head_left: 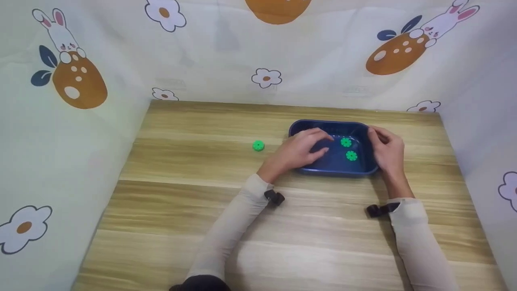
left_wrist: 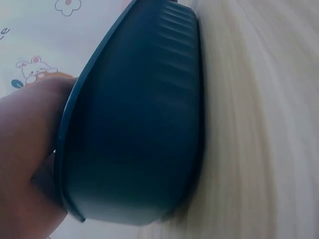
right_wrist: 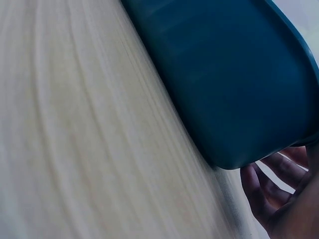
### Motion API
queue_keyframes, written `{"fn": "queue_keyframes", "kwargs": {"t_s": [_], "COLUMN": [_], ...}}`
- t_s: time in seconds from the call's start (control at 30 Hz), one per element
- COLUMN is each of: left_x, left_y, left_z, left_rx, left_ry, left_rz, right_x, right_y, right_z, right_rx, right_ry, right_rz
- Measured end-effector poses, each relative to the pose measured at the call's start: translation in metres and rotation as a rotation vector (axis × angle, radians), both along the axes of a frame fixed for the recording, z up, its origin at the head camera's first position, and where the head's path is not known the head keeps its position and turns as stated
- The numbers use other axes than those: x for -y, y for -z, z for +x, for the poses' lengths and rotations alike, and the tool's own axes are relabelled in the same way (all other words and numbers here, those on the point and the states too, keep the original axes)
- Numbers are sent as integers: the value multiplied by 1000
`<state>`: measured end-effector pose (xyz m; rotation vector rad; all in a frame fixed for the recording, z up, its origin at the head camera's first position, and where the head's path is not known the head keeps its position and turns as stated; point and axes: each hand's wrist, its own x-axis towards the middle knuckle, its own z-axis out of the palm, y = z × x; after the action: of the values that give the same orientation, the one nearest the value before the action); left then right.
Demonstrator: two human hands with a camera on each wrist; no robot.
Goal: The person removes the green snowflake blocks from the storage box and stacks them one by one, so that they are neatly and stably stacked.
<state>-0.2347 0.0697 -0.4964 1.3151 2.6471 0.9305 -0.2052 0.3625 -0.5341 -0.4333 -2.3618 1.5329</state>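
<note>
A dark blue rectangular plastic tray (head_left: 335, 174) sits on the table, and two green notched discs lie inside it, one green disc (head_left: 346, 142) behind the other (head_left: 352, 156). Reaching over the tray's left rim, my left hand (head_left: 297, 150) has thumb and fingers apart with nothing between them. My right hand (head_left: 388, 151) holds the tray's right end, thumb at the rim. In the right wrist view its fingers (right_wrist: 256, 191) reach along the outside of the tray wall (right_wrist: 234, 94). A third green disc (head_left: 258, 146) lies on the table left of the tray.
The wood-grain table (head_left: 169, 161) is bounded at the back and sides by a pale cloth (head_left: 218, 60) printed with rabbits and flowers. Small black devices (head_left: 274, 197) are strapped at both wrists. A dark rounded object (head_left: 202, 283) shows at the bottom edge.
</note>
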Motion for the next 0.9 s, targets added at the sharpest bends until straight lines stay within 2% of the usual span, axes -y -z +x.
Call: {"fn": "queue_keyframes", "kwargs": {"t_s": [0.27, 0.43, 0.67, 0.9], "left_x": [-19, -33, -51, -61], "left_y": [-8, -12, -9, -3], "left_z": [-13, -19, -20, -20], "left_rx": [74, 97, 74, 102], "left_ry": [-9, -12, 20, 51], "left_rz": [-59, -103, -211, -227], "right_x": [1, 0, 0, 1], "right_y": [-3, 0, 1, -2], "right_z": [1, 0, 0, 2], "right_rx": [-11, -10, -26, -30], "right_ry": [-6, -3, -12, -14], "right_rz": [12, 12, 15, 23]}}
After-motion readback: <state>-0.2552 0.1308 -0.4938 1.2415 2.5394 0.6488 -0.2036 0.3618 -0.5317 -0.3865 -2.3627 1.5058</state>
